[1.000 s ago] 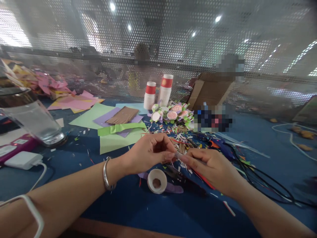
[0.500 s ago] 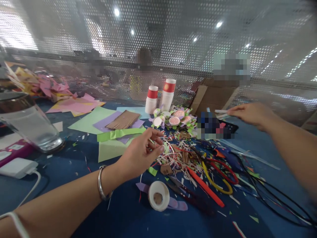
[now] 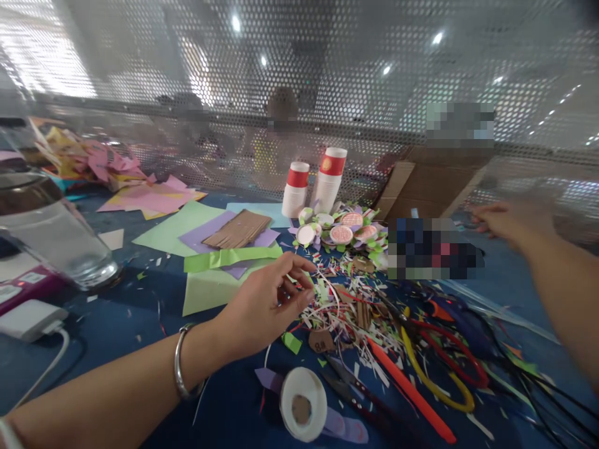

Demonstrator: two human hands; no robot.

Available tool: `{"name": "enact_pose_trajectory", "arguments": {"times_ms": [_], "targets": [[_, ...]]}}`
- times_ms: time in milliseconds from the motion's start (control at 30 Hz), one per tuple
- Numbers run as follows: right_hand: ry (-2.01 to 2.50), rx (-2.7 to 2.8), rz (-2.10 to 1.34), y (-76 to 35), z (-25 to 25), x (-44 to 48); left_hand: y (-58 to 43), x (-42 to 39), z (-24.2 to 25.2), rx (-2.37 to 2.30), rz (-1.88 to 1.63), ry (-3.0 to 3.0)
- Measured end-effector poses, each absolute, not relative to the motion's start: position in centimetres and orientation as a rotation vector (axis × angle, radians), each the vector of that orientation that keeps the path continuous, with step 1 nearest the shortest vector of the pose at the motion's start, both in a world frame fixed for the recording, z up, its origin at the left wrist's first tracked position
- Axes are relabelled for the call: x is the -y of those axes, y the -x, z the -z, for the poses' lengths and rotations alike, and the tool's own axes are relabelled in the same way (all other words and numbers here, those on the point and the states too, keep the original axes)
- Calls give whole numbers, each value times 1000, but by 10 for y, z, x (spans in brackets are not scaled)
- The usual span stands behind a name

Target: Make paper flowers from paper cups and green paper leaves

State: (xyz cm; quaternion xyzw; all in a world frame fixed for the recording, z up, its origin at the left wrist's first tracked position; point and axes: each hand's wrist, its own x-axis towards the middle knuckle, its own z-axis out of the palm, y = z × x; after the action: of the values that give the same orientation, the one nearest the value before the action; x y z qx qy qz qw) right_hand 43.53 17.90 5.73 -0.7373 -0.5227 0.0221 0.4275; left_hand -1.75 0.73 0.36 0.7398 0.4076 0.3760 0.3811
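My left hand (image 3: 276, 299), with a silver bangle at the wrist, hovers over the near edge of the paper scraps (image 3: 334, 305). Its fingers are loosely curled and apart, with nothing between them. Below it stands a paper cup (image 3: 304, 402) with a brown disc inside and purple paper strips at its sides. At the right my right hand (image 3: 510, 224) is blurred, beside a cardboard piece. Its fingers look apart, and no object shows in them. Near it lies a dark, pixelated item (image 3: 430, 246). Scissors with yellow and red handles (image 3: 442, 368) lie among the scraps.
Two stacks of paper cups (image 3: 330, 181) stand behind a pile of decorated cup pieces (image 3: 341, 234). Coloured paper sheets and corrugated cardboard (image 3: 238, 229) lie left. A glass jar (image 3: 65, 231), an orange-handled tool (image 3: 412, 390) and black cables surround the work area.
My right hand has moved right, and the thin white stick it held no longer shows in its fingers. The view has shifted slightly; my left hand keeps its loosely curled pose.
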Motion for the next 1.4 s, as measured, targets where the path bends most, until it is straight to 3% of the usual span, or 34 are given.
{"name": "enact_pose_trajectory", "arguments": {"times_ms": [133, 367, 533, 800, 1033, 1200, 1400], "targets": [[2077, 1059, -387, -433, -56, -177, 17, -7, -6, -1059, -947, -1921], [1945, 1004, -665, -416, -56, -165, 17, -7, -9, -1090, -917, -1960], [1865, 988, -585, -407, -66, -151, 20, -6, -9, -1057, -952, -1999], [1753, 996, -160, -344, -120, -83, 22, -3, -14, -1038, -1017, -1916], [1303, 1566, -313, -241, -70, 15, 0, 11, -13, -793, -807, -1509], [1082, 1909, -428, -186, -31, 53, -9, 16, -15, -712, -846, -1282], [1154, 1584, -894, -185, -30, 46, 3, 15, -21, -827, -802, -1919]]}}
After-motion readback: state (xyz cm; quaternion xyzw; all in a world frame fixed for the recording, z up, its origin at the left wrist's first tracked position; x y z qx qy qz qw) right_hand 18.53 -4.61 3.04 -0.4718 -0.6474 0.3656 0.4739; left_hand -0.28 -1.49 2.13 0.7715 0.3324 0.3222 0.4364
